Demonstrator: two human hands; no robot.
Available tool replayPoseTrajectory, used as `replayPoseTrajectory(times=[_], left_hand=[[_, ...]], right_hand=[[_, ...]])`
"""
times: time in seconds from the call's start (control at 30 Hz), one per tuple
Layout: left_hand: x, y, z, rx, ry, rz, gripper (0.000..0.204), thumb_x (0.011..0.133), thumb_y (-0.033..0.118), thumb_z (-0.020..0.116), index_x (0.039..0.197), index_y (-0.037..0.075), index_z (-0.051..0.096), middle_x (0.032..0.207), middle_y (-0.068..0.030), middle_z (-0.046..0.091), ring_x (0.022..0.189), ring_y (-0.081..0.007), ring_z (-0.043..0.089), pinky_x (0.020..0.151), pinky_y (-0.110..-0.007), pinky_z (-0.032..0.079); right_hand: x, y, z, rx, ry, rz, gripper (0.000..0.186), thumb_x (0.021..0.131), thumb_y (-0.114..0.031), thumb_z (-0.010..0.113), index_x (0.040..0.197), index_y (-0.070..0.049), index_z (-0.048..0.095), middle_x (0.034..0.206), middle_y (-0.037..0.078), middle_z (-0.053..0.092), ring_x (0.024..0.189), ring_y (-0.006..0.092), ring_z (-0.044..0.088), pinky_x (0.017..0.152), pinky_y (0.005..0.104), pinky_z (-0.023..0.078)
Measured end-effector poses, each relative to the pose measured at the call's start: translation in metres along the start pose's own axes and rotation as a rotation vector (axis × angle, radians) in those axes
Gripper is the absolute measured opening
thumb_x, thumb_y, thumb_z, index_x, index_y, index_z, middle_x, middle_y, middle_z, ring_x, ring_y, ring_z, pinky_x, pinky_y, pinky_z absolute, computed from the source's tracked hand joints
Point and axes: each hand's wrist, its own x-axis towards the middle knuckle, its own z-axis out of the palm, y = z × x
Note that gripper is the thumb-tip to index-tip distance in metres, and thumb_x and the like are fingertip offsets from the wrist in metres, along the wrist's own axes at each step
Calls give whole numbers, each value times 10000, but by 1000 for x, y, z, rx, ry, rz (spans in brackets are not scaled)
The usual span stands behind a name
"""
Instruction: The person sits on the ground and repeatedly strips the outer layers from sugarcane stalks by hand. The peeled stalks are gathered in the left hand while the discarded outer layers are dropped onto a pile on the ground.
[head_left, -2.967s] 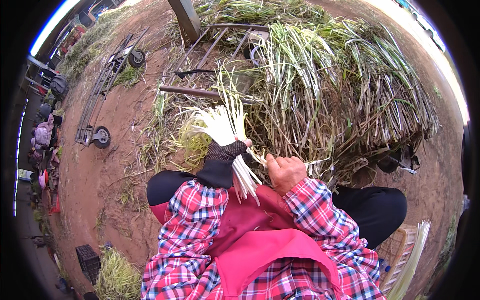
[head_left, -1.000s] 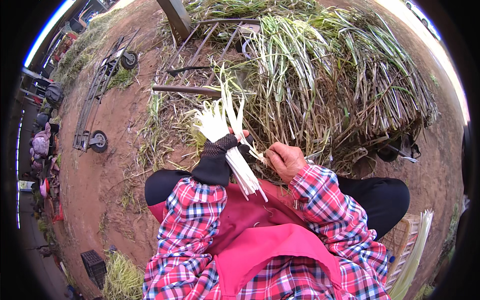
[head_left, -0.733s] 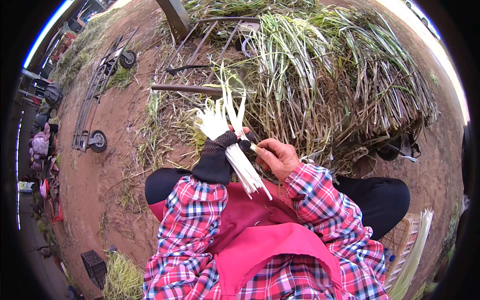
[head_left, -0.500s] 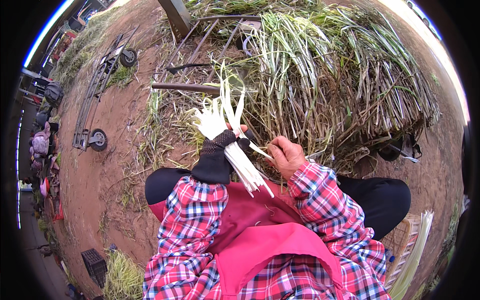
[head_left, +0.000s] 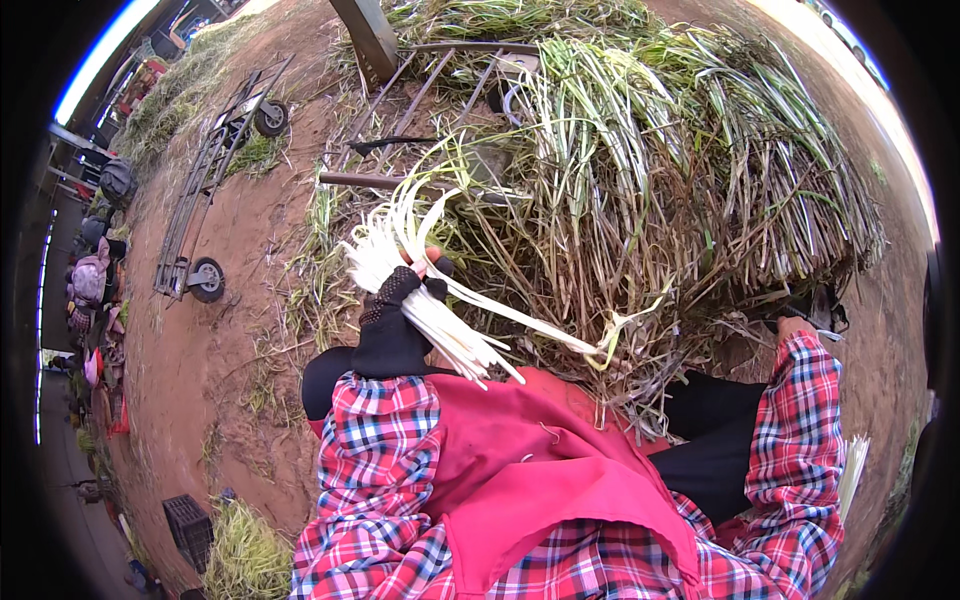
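A bundle of peeled white stalks [head_left: 455, 340] is gripped in my left hand [head_left: 392, 308], which wears a black glove with fingertips bare. From the same hand a longer, leafy stalk [head_left: 540, 326] trails right, its end split into yellowish leaves above my lap. My right hand [head_left: 794, 326] reaches to the lower right edge of a big heap of long green-leaved stalks [head_left: 680, 170]. Only the back of that hand shows; its fingers are hidden beside a dark object at the heap's edge.
A metal cart frame with wheels [head_left: 205, 185] stands on the dirt at left. Behind the bundle lies a barred metal rack [head_left: 420, 100] by a post [head_left: 365, 40]. A dark crate [head_left: 188, 530] sits beside a pile of pale trimmings [head_left: 245, 550] at lower left.
My right hand has let go of the long stalk near the bundle and moved far right to the heap's edge. My left hand with the bundle has shifted slightly left.
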Motion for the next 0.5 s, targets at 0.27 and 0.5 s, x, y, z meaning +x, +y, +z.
replayPoseTrajectory(times=[0.27, 0.5], left_hand=[[-24, -38, -8, -4, -81, -291, 326, 750, 11, 576, 1052, 37, 457, 935, -102, 546, 803, -185, 553, 590, -233, 505], [-24, -54, -10, 59, -30, -312, 374, 737, -3, 592, 1067, 42, 424, 958, -114, 553, 786, -188, 565, 596, -252, 489]], right_hand=[[-70, -109, -24, 683, 527, -947, 157, 794, -215, 540, 890, -93, 568, 809, 126, 595, 755, 293, 579, 654, 355, 471], [-97, -197, -66, 850, 302, -1031, 242, 824, -208, 492, 1046, -114, 479, 645, 148, 587, 655, 316, 585, 624, 383, 473]])
